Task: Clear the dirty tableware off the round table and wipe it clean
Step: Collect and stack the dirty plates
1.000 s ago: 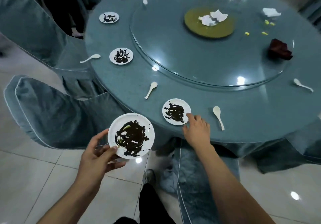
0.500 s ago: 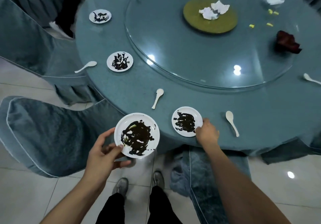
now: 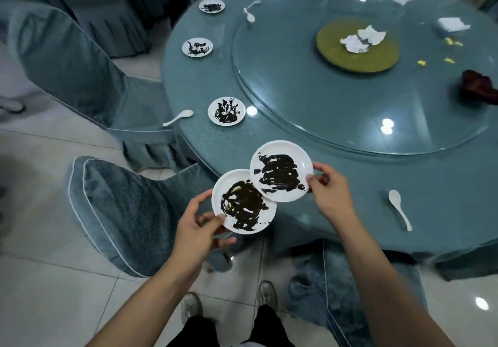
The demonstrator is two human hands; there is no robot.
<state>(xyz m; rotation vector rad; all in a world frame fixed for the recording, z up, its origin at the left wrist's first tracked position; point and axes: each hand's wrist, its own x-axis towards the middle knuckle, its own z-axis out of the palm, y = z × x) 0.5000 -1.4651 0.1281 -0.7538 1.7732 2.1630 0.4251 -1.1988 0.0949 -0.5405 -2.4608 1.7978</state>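
Round table under a teal cloth, glass turntable in its middle. White glossy tile floor, teal-covered chairs pulled in around the table. On the turntable: olive round mat with crumpled tissues, dark red cloth at its right rim, yellow scraps between mat and cloth. Small smeared saucers ring the table outside the turntable, nearest one just left of it with a white spoon at the table edge. Another white spoon lies near the table's front edge.

Two white plates, both smeared with thick black sauce, held off the table at its front-left edge. Left hand grips the lower plate, thumb on rim, fingers under. Right hand pinches the upper plate at its right rim; this plate overlaps the lower plate's top-right edge.
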